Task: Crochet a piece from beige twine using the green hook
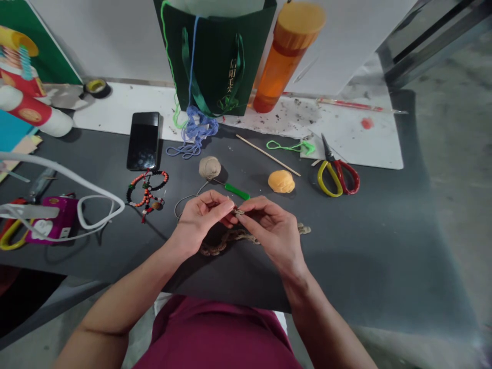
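Surface: a dark grey tabletop (357, 256) in a workroom, with an ink-spattered white paper sheet (357, 146) along its far side.

Left hand (202, 218): fingers curled, thumb and forefinger pinching from the left.

Right hand (269, 228): thumb and forefinger pinching from the right, fingertips almost meeting those of the left hand.

Held: a small tan cord end (239, 211), gripped between both hands.

Under the hands: a knotted tan cord (221, 242) lying on the tabletop, running out past the right hand.

Just ahead of the hands: a ball of tan twine (209, 167), a green-handled crochet hook (237, 191) and a yellow-orange yarn ball (281, 181).

Right of the hands: red-and-yellow-handled scissors (338, 178).

Left of the hands: a beaded cord (147, 192) and a black smartphone (143, 141).

Farther ahead: blue yarn (194, 132), a wooden stick (268, 155), a green gift bag (213, 56) and an orange bottle (286, 56).
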`<state>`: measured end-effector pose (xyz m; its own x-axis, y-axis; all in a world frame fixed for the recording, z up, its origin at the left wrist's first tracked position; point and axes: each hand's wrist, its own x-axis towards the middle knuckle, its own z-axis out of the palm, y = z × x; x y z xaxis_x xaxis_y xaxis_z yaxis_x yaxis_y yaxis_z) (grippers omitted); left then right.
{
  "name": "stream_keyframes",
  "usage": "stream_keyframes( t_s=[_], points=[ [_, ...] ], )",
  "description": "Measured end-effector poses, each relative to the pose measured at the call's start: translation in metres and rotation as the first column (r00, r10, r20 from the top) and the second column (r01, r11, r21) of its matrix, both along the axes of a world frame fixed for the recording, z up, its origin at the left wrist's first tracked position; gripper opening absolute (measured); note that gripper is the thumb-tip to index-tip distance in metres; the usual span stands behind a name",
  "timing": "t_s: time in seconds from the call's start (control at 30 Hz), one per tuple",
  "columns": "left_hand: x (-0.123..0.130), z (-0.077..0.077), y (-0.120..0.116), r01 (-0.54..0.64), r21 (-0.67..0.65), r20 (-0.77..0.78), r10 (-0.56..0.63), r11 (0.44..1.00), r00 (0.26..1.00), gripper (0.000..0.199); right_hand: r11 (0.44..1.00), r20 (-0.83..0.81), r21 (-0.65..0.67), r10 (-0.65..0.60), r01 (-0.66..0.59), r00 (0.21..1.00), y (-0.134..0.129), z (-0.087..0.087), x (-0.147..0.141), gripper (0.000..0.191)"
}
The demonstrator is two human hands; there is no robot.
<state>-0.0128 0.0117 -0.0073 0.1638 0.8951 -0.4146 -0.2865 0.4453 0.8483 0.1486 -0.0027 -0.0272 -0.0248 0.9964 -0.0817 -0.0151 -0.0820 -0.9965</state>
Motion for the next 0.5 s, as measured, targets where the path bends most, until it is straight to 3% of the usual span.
stream_keyframes(
  t_s=[0.17,0.3,0.5],
  points=[
    [-0.0008,0.0009,-0.0007,0.054,0.013,-0.078,-0.053,0.998,0.995,0.035,1.000,-0.001,0.000,0.002,-0.002,1.000,-0.0001,-0.0018,-0.0003,0.011],
    [-0.0007,0.0020,-0.0005,0.030,0.064,-0.135,-0.021,0.997,0.991,0.031,0.999,-0.115,-0.048,0.012,-0.018,0.993,0.0020,-0.0013,-0.0005,0.018],
    [0.0000,0.0018,-0.0008,0.016,0.065,-0.090,-0.010,0.998,0.996,0.031,0.985,-0.129,-0.173,-0.029,0.007,0.991,0.0046,-0.0024,-0.0006,0.030]
  ],
)
